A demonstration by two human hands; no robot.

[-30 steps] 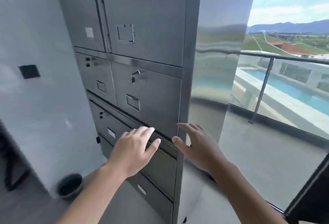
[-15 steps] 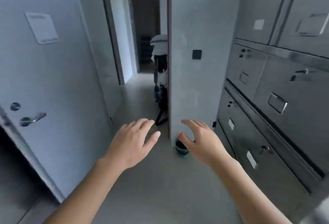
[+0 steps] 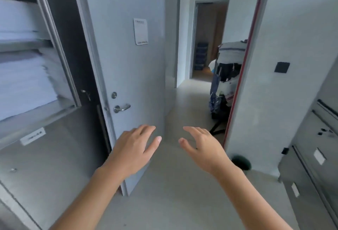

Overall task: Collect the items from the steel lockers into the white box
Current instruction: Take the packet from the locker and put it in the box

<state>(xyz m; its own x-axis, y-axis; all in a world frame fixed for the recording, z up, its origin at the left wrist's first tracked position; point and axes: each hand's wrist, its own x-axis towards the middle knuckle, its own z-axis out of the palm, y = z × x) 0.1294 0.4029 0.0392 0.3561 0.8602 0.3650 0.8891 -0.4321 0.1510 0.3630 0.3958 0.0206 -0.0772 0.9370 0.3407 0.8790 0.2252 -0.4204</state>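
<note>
Both of my hands are raised in front of me and hold nothing. My left hand (image 3: 134,149) has its fingers relaxed and spread. My right hand (image 3: 203,147) is loosely cupped, thumb apart from the fingers. A steel locker unit (image 3: 311,171) with shut drawers stands at the right edge. At the left, an open steel cabinet (image 3: 53,37) shows stacks of folded white linen (image 3: 23,81) on its shelves. No white box is in view.
A grey door (image 3: 128,68) with a lever handle (image 3: 121,108) stands just beyond my left hand. A corridor runs ahead to a loaded cart (image 3: 226,76). A dark round bin (image 3: 241,162) sits on the floor by the wall corner.
The view has swung left, away from the steel lockers, past the corridor to the grey door and the open cabinet. My hands stay raised and bare in front of me.
</note>
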